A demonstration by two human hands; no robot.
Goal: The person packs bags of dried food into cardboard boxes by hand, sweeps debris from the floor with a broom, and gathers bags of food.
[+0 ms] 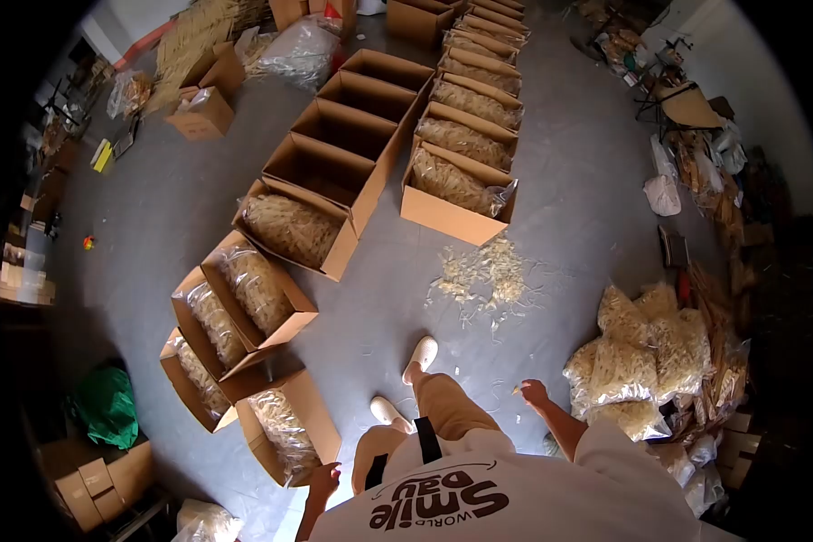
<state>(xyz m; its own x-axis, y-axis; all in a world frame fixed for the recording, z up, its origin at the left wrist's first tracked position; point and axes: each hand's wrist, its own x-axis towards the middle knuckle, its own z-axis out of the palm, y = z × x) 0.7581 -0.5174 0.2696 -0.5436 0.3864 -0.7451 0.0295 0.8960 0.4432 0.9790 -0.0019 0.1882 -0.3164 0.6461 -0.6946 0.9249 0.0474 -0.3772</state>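
Note:
My left hand (pixel 323 480) is low beside an open cardboard box (pixel 321 417) holding a clear bag of pale, strip-like pieces (pixel 280 425). Its fingers look curled, with a small red spot at them; what they hold, if anything, I cannot make out. Out to the right, my right hand (pixel 535 394) is closed, pinching a small pale scrap (pixel 517 390) at the fingertips. Loose pale strips (pixel 488 275) lie scattered on the floor ahead of my feet. To the right of that hand are several stacked clear bags of similar strips (pixel 623 361).
A row of open boxes (pixel 321 167) runs ahead, the nearest with a filled bag. Beside it stands another row of boxes with filled bags (pixel 461 176). More filled boxes (pixel 244 289) stand at left. A green bag (pixel 104 406) lies far left; clutter lines the right wall.

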